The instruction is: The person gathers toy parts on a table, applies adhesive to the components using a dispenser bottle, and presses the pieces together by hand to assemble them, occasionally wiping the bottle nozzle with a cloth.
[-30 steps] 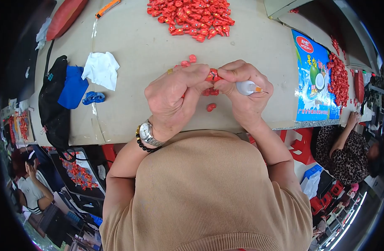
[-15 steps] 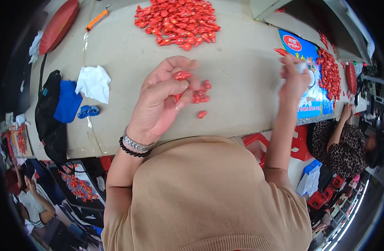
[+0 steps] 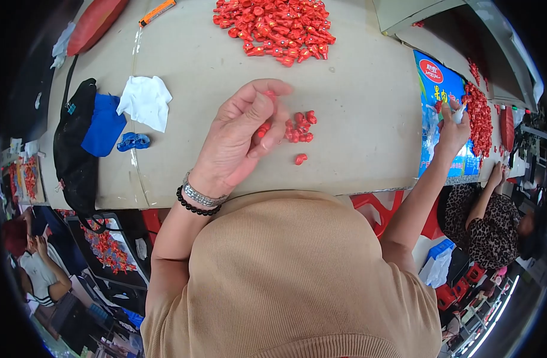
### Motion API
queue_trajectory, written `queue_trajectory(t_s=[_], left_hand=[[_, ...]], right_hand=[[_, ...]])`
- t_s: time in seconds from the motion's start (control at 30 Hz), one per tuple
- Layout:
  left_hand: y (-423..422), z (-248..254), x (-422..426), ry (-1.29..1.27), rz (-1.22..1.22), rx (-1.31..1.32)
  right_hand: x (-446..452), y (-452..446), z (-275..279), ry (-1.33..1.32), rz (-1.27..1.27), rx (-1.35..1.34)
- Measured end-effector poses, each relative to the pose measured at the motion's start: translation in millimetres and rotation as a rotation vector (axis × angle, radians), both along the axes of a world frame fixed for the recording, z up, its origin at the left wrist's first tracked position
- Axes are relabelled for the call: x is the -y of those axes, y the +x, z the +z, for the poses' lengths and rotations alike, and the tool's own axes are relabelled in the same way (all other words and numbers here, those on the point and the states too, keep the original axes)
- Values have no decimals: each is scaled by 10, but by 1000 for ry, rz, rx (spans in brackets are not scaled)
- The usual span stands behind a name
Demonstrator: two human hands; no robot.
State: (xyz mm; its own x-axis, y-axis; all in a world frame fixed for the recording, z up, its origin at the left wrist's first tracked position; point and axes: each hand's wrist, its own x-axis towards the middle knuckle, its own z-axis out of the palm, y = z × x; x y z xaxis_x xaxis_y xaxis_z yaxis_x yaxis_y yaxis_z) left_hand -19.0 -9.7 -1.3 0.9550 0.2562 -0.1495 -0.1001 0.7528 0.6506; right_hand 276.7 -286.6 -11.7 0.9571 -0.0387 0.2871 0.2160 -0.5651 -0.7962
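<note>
Small red pieces (image 3: 264,129) show between the curled fingers of my left hand (image 3: 243,122), which is over the middle of the table. Just right of its fingertips lie several loose red pieces (image 3: 300,127), and a single one (image 3: 300,159) sits nearer the front edge. My right hand (image 3: 454,132) is over the blue printed sheet (image 3: 431,125) and has its fingers closed round a small white bottle with an orange tip (image 3: 458,114). A heap of red pieces (image 3: 479,113) lies just beyond that hand.
A big heap of red pieces (image 3: 276,28) lies at the back. On the left are an orange cutter (image 3: 157,12), a white cloth (image 3: 145,101), a blue cloth (image 3: 103,126) and a black bag (image 3: 76,143). A co-worker (image 3: 488,221) sits at the right.
My hands have moved apart. My right hand went right to the blue sheet, carrying the bottle; the red piece it held half a second ago no longer shows clearly. My left hand stayed near the middle.
</note>
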Motion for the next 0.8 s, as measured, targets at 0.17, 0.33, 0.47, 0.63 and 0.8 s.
queue_trajectory(t_s=[0.17,0.33,0.47,0.63,0.8], left_hand=[[47,129,91,-9,64,-50],[19,130,126,8,107,-74],[-47,4,91,-60,56,19],[-50,47,138,-152,88,-12],[-46,61,160,-156,92,-65]], right_hand=[[-498,-581,356,226,337,-181],[-949,-1193,462,364,778,-322],[-1120,-1462,532,221,914,-163],[-1128,-1533,520,221,947,118],[-1150,-1549,600,120,1006,372]])
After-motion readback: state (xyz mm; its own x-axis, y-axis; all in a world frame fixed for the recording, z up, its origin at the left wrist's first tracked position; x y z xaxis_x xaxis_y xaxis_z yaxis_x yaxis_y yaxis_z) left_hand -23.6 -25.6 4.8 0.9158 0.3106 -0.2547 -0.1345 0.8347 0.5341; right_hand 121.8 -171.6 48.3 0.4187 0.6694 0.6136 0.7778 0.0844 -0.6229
